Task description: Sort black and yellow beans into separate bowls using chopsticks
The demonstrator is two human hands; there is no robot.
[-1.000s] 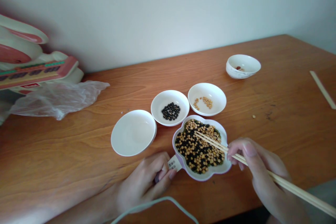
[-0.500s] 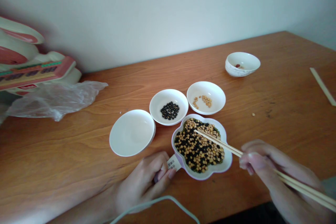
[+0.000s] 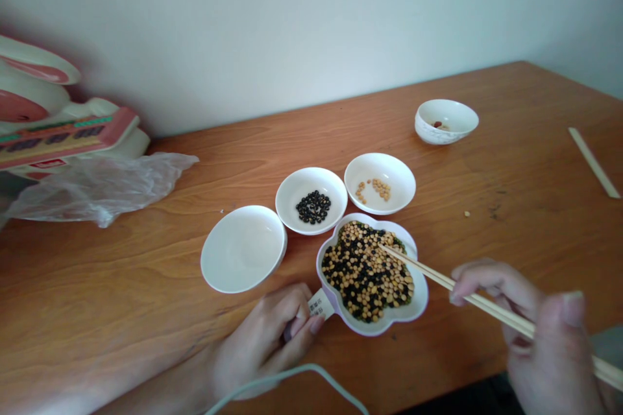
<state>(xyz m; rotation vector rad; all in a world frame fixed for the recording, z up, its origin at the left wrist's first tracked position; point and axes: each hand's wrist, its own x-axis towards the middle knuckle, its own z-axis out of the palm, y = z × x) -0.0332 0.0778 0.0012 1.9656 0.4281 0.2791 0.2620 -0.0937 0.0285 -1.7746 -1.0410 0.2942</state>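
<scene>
The right hand [image 3: 530, 331] pinches thin, stiff chopsticks [image 3: 438, 279] mid-shaft, tips over small, slippery-looking beans in the flower-shaped dish [image 3: 422, 292] just left, whose labelled handle [image 3: 318, 303] the left hand [image 3: 265, 337] grips.

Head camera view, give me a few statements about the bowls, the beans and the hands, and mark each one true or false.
1. The right hand holds a pair of chopsticks whose tips reach over the flower-shaped bowl of mixed beans. True.
2. The left hand lies flat on the plastic bag. False: it grips the labelled handle at the flower-shaped bowl's left edge, far from the bag.
3. The middle small dish holds only black beans. True.
4. The leftmost white dish is full of yellow beans. False: nothing shows in it; the few yellow beans are in the right small dish.
5. A patterned bowl stands apart, farther back on the table. True.
</scene>
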